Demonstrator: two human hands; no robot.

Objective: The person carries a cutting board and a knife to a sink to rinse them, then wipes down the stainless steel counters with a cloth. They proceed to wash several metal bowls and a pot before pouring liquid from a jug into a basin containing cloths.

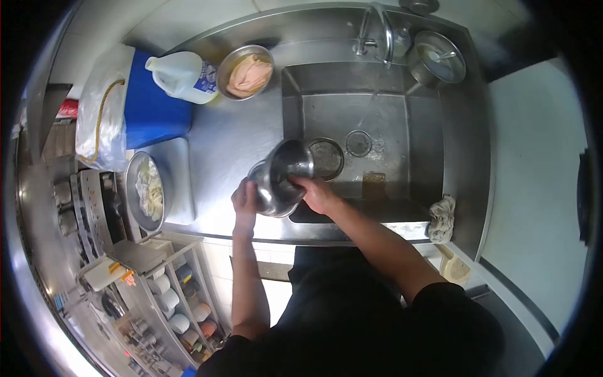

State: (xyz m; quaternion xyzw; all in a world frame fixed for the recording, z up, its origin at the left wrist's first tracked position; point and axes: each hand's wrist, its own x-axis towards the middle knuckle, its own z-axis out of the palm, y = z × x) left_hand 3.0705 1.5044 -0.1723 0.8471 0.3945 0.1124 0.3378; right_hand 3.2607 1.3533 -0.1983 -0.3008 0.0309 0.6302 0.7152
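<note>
Two shiny steel bowls are close together at the left edge of the sink, one tilted against the other. My right hand [316, 193] grips the rim of the tilted bowl [290, 157], its thumb inside. On the other side, my left hand [245, 196] is closed around the side of the lower bowl [269, 200]; its fingertips are partly hidden behind the metal. The steel sink [314, 113] lies just to the right, with a round dark-rimmed dish [326, 158] and a brownish square piece [374, 186] on its floor.
A curved faucet [384, 31] stands behind the sink, a pot [436, 60] beside it. On the left counter are a bowl of pale pink food [250, 74], a white jug [185, 76], a blue box [154, 107] and another bowl [148, 191]. A crumpled cloth [441, 218] lies front right.
</note>
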